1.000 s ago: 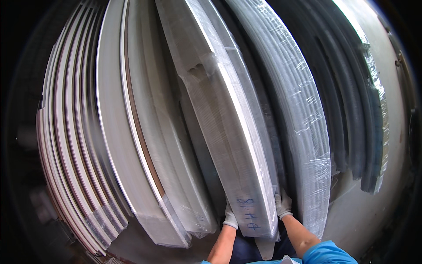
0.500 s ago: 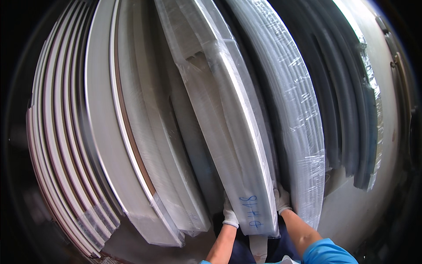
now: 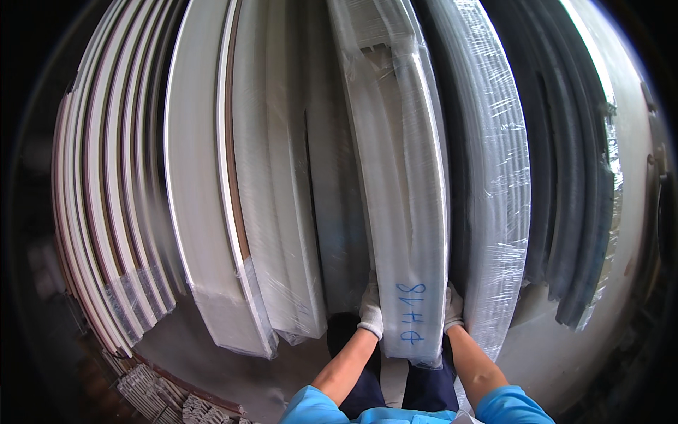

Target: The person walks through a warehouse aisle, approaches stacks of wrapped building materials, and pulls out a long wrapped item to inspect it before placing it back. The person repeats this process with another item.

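Note:
A long, flat bundle of pale panels or profiles [image 3: 406,226], wrapped in clear plastic, runs away from me, with blue handwriting near its close end. My left hand [image 3: 370,311], in a white knit glove, is closed against the bundle's left side close to that end. On the opposite side my right hand [image 3: 453,308], gloved the same way, grips the right edge. Most fingers of both hands are hidden beside or under the bundle. Its close end lies between my forearms, above my dark trousers.
Left of the bundle lie more wrapped pale lengths [image 3: 279,233], a wide panel stack with a brown strip [image 3: 201,212], and several white-and-maroon strips [image 3: 113,212]. Close on the right is a shiny plastic-wrapped stack [image 3: 498,205], then dark grey lengths [image 3: 572,191]. Slatted pieces [image 3: 152,392] lie at lower left.
The view has turned, so the bundle and its neighbours appear straighter and their far ends lie further right. Both hands keep their hold on the bundle's sides.

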Available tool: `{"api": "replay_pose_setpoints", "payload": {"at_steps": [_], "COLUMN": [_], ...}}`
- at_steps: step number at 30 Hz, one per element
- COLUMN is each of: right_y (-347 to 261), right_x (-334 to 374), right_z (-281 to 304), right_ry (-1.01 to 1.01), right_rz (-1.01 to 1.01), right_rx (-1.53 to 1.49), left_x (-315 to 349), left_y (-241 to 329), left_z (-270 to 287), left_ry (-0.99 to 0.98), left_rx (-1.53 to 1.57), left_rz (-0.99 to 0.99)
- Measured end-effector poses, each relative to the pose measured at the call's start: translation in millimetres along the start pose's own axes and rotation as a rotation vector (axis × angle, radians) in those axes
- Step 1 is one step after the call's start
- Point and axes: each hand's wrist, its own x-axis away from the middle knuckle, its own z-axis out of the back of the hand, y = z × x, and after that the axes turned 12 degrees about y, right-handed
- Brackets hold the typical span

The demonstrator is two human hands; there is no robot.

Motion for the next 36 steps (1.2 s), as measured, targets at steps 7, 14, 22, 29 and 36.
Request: {"api": "replay_pose_setpoints", "payload": {"at_steps": [7, 14, 22, 29, 36], "right_y": [-2, 61, 59, 75, 70], "right_x": [39, 128, 126, 135, 143], "right_z": [15, -15, -56, -33, 19], "right_ry": [-0.029, 0.111, 0.007, -0.075, -0.306], "right_rz": [-0.543, -1.286, -1.324, -1.321, -1.090], "right_rx": [-0.350, -1.439, -1.482, -1.440, -1.203], "left_x": [10, 20, 33, 31, 43], "left_y": [8, 9, 16, -12, -17], "left_z": [1, 13, 4, -1, -36], "left_ry": [-0.042, -0.177, -0.028, -0.122, 0.025], "left_rx": [-0.053, -0.137, -0.110, -0.152, -0.140], "left_rz": [0.017, -0.079, -0.031, -0.088, -0.049]}}
